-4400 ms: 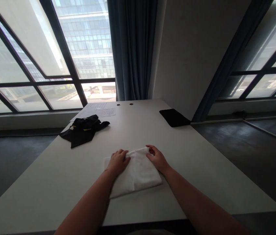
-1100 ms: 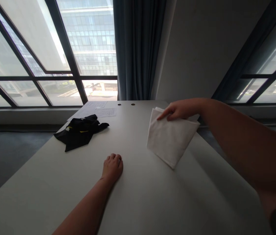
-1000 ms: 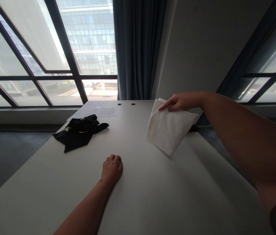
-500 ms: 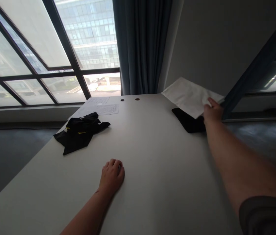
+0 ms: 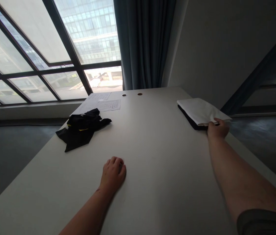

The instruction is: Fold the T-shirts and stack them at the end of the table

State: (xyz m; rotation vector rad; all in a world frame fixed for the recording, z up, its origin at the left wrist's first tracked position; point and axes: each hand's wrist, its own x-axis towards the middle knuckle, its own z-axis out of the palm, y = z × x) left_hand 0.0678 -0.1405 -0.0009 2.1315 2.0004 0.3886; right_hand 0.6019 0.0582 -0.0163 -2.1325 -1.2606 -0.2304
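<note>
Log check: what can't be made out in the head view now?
All in the head view:
Most of the flat black item: hidden by the folded white cloth.
Underside of the left hand: hidden by the hand itself.
Writing on the papers: too small to read.
Full shape of the black garment: hidden by its folds.
Dark sleeve: cut off by the frame's edge.

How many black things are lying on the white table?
2: the crumpled black cloth with yellow marks, left; the flat black piece, mostly covered by the folded white cloth, right. More could be hidden underneath.
</note>
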